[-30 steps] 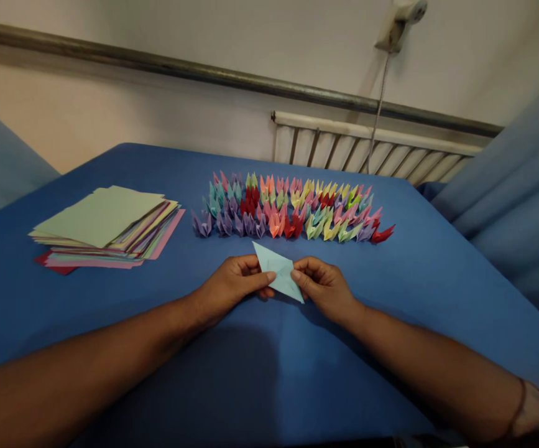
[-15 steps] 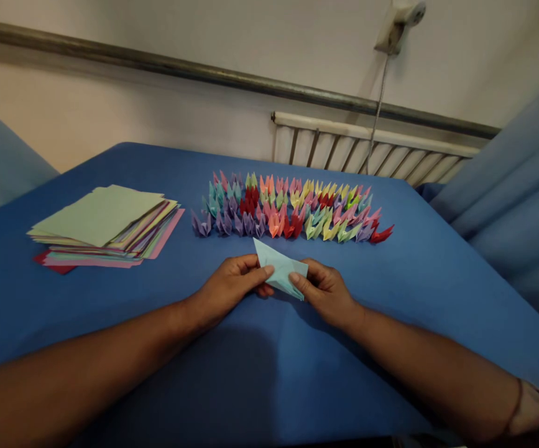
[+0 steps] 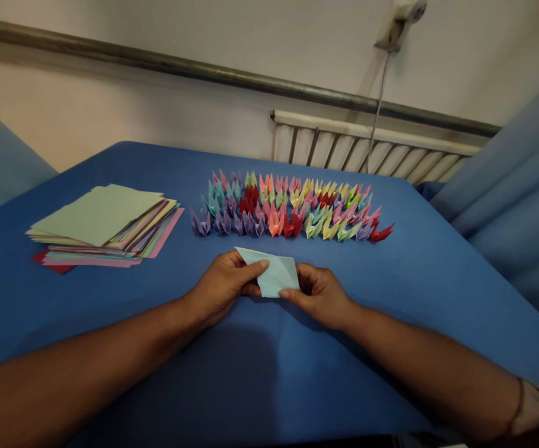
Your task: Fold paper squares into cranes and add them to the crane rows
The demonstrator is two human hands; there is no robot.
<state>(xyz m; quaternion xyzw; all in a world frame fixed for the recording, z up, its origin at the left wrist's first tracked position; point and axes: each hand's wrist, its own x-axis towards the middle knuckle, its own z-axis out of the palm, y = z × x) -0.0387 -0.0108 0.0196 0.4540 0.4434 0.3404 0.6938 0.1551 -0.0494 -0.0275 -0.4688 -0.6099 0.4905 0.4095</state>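
Note:
A folded light-blue sheet of origami paper (image 3: 276, 275) is held between both hands, above the near middle of the blue table. My left hand (image 3: 227, 280) pinches its left side, thumb lying on top and fingers behind. At the lower right corner, my right hand (image 3: 320, 291) grips the paper with the thumb in front and the other fingers curled behind. The paper's upper left corner runs out to a point. Fingers behind the sheet are partly hidden.
Rows of colourful paper cranes (image 3: 276, 224) stand just beyond my hands. A stack of coloured paper sheets (image 3: 96, 214) lies at the left on the blue table (image 3: 157, 348). Behind are a wall rail (image 3: 204, 71) and a radiator (image 3: 334, 146); a blue curtain (image 3: 525, 180) hangs at the right.
The light-blue paper has turned in my hands and now lies more level, its point shifted left and down. My right thumb has slid to its lower edge.

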